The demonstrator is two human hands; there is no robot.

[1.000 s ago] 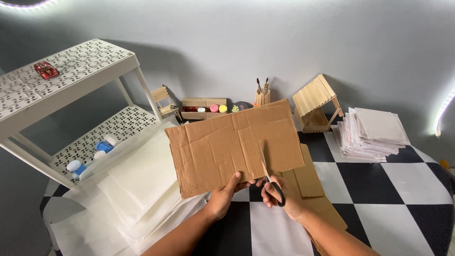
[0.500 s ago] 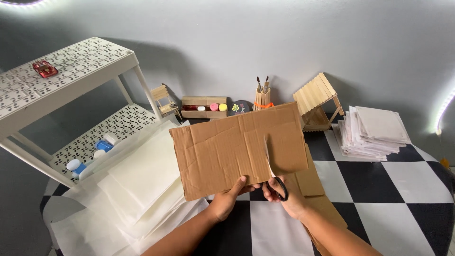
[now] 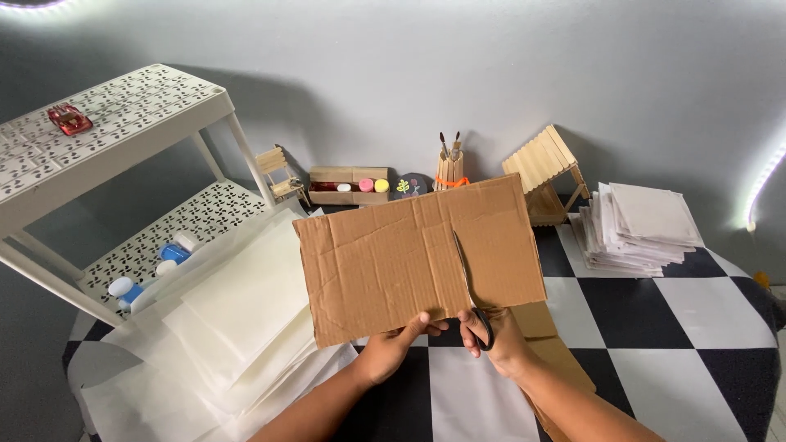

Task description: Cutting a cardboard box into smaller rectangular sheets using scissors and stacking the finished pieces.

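Observation:
A creased brown cardboard sheet (image 3: 393, 262) is held up over the chequered table. My left hand (image 3: 393, 348) grips its lower edge near the middle. My right hand (image 3: 499, 344) holds black-handled scissors (image 3: 471, 303), whose blades point up into the cardboard, with a cut running up from the bottom edge. More brown cardboard (image 3: 548, 344) lies flat under my right hand.
Translucent white sheets (image 3: 237, 311) are piled at the left. A white perforated shelf unit (image 3: 98, 147) holds a red toy car and small bottles. A stick-built hut (image 3: 544, 168), brush holder (image 3: 449, 168), paint box (image 3: 348, 187) and stack of white papers (image 3: 643, 225) line the back.
The scissors have moved further up into the cardboard, lengthening the cut. The sheet has shifted slightly right and up.

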